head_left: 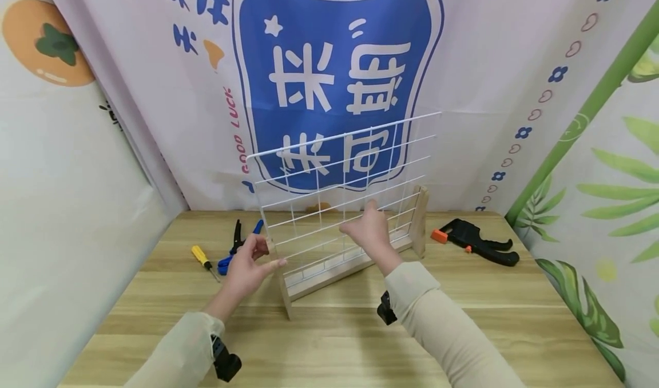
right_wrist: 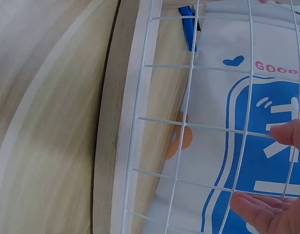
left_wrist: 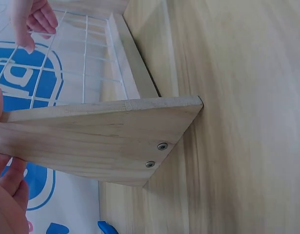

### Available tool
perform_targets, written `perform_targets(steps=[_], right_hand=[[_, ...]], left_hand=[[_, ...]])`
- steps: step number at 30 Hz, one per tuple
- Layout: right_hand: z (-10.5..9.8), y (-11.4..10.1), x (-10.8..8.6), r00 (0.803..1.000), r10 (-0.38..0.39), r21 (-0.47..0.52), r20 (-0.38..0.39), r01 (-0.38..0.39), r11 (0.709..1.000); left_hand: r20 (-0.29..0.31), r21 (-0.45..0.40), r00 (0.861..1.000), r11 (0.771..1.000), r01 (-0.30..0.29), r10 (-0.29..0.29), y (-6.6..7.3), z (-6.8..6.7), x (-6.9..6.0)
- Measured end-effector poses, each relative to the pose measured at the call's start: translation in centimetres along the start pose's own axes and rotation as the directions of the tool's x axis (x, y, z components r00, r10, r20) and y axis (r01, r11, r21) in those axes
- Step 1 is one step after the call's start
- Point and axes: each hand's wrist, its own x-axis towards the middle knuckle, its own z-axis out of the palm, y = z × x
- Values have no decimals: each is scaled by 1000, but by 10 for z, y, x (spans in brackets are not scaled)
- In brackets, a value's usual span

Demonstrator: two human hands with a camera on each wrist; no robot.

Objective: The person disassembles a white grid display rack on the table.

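A white wire grid (head_left: 319,219) stands tilted in a wooden base with a crossbar (head_left: 329,274) and two upright side boards. My left hand (head_left: 248,265) grips the left side board (left_wrist: 106,131) near its top, thumb on one edge and fingers on the other. Two screw heads show low on that board's outer face. Before the middle of the grid is my right hand (head_left: 369,228), its thumb and fingers spread apart. In the right wrist view, the right thumb (right_wrist: 289,132) and fingertips lie at the grid's wires. The right side board (head_left: 420,222) stands beyond that hand.
On the wooden table (head_left: 340,348), a yellow-handled screwdriver (head_left: 202,257) and a blue-and-black hand tool (head_left: 238,245) lie left of the rack. A black clamp-like tool with orange tips (head_left: 476,242) lies at the right. Behind hangs a printed cloth (head_left: 479,50).
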Motion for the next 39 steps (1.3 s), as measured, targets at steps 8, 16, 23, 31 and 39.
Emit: perform_targets(steps=[8,16,23,31,39], right_hand=[[0,3,-7,999,-20,-19,-32,20,1000],[0,6,-14,1000,-21,18,-22,21,1000],[0,4,-21,999,-31,56,-23,32,998],[-1,4,-29,999,-23,71,-24,25,997],[-2,4,-36,998,-30,28,-57,32,999]], left_hand=[[-20,15,1000,1000,-4,4,2,3,-12],[-30,-9,999,1000,12,-12,5,6,-23],[-57,-31,998,999,-10,8,8,5,-32],[-63,-36,998,999,3,-5,8,5,-39],[-92,-41,995,999,-35,32,9,7,-44]])
